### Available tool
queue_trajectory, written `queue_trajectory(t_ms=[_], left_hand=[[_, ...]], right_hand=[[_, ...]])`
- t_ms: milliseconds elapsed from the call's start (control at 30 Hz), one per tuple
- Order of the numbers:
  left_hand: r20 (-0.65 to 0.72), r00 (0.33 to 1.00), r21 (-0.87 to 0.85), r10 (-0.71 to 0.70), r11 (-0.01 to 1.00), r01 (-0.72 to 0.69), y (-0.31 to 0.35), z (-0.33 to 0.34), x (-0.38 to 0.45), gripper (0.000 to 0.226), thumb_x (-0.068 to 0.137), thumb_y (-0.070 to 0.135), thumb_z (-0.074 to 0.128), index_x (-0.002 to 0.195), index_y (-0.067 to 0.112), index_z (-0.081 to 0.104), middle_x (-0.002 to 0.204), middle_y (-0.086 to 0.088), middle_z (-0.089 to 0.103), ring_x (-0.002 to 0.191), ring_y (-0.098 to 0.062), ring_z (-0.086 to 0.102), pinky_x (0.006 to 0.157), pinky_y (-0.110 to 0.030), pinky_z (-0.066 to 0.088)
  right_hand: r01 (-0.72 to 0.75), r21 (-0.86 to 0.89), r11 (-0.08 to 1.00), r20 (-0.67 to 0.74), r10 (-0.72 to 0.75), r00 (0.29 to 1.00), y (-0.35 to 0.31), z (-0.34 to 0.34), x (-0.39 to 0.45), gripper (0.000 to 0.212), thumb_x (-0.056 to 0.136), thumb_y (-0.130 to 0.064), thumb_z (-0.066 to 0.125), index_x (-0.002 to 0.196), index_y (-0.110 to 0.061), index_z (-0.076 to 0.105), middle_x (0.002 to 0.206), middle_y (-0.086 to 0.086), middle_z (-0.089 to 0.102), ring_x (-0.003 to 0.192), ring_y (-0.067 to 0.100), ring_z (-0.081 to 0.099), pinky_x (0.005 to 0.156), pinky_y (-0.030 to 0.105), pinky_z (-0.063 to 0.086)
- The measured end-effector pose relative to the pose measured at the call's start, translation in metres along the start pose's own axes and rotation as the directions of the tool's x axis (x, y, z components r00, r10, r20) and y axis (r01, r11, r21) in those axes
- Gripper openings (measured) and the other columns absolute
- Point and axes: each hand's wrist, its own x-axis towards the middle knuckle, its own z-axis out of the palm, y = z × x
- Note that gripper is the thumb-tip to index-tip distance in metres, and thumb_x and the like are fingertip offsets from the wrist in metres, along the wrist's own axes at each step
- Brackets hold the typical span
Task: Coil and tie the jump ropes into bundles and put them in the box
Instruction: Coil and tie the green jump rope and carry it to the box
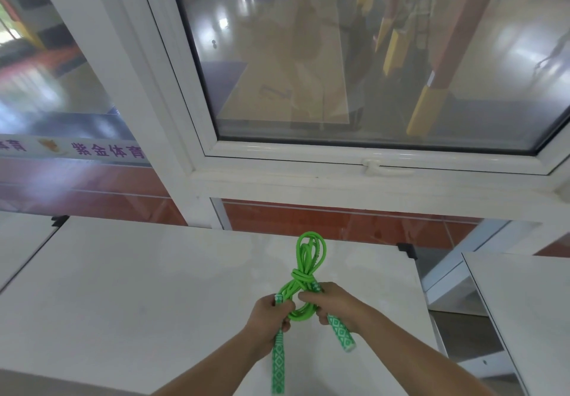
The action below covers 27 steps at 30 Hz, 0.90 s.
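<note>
Hands worked a green jump rope (303, 275) above a white table (154, 287): the left hand (267, 323) closed around one patterned handle (278, 361), and the right hand (334, 306) closed around the other handle (340, 332) and pinched the cord. Coils were cinched by a knot (300, 277) between looped ends. Good practice would be drawing both handles apart evenly, seating the knot snugly; no box was visible.
</note>
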Motion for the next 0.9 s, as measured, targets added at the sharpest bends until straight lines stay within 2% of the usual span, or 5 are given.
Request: queue_trajectory(t_ms=[133,333,533,733,900], left_hand=[[-0.055,0.998,0.073,0.030,0.997,-0.026,-0.001,-0.005,0.007,0.017,0.089,-0.003,0.058,0.075,0.004,0.052,0.058,-0.002,0.038,0.047,-0.015,0.033,0.047,-0.027,0.031],[-0.108,0.991,0.120,0.074,0.991,-0.061,0.006,-0.015,0.021,0.016,0.089,0.003,0.060,0.077,0.005,0.050,0.065,-0.006,0.036,0.053,-0.018,0.034,0.050,-0.030,0.034],[-0.096,0.989,0.197,0.112,0.976,-0.092,0.005,-0.018,0.025,0.013,0.086,0.007,0.065,0.078,0.007,0.055,0.069,-0.010,0.043,0.056,-0.019,0.038,0.050,-0.029,0.036],[-0.115,0.990,0.261,0.082,0.964,-0.050,-0.013,-0.014,0.015,0.016,0.082,0.004,0.064,0.070,0.009,0.054,0.056,-0.002,0.045,0.050,-0.019,0.040,0.054,-0.030,0.035],[-0.135,0.990,0.136,0.039,0.991,-0.020,-0.024,-0.005,0.008,0.016,0.084,-0.002,0.064,0.071,0.004,0.057,0.055,-0.006,0.049,0.048,-0.020,0.043,0.052,-0.030,0.037]], right_hand=[[-0.128,0.368,0.921,0.057,0.115,0.992,0.004,-0.009,-0.002,0.014,0.090,-0.016,0.054,0.086,-0.003,0.055,0.066,0.008,0.050,0.051,0.016,0.044,0.048,0.026,0.037],[-0.226,0.126,0.966,0.133,0.209,0.969,0.000,-0.021,-0.011,0.030,0.087,-0.041,0.073,0.095,-0.012,0.072,0.081,0.000,0.065,0.062,0.009,0.055,0.057,0.022,0.043],[-0.237,0.284,0.929,0.360,0.126,0.925,-0.012,-0.026,-0.026,0.021,0.089,-0.026,0.075,0.100,-0.008,0.070,0.093,0.007,0.068,0.068,0.009,0.063,0.059,0.021,0.053],[-0.148,0.457,0.877,0.001,0.166,0.986,-0.003,-0.013,-0.006,0.019,0.089,-0.015,0.074,0.100,-0.001,0.068,0.077,0.008,0.066,0.057,0.012,0.056,0.050,0.024,0.046],[-0.188,0.619,0.762,0.053,0.198,0.979,0.008,0.004,0.001,0.017,0.095,-0.013,0.067,0.104,0.002,0.067,0.074,0.009,0.065,0.063,0.017,0.058,0.060,0.031,0.054]])
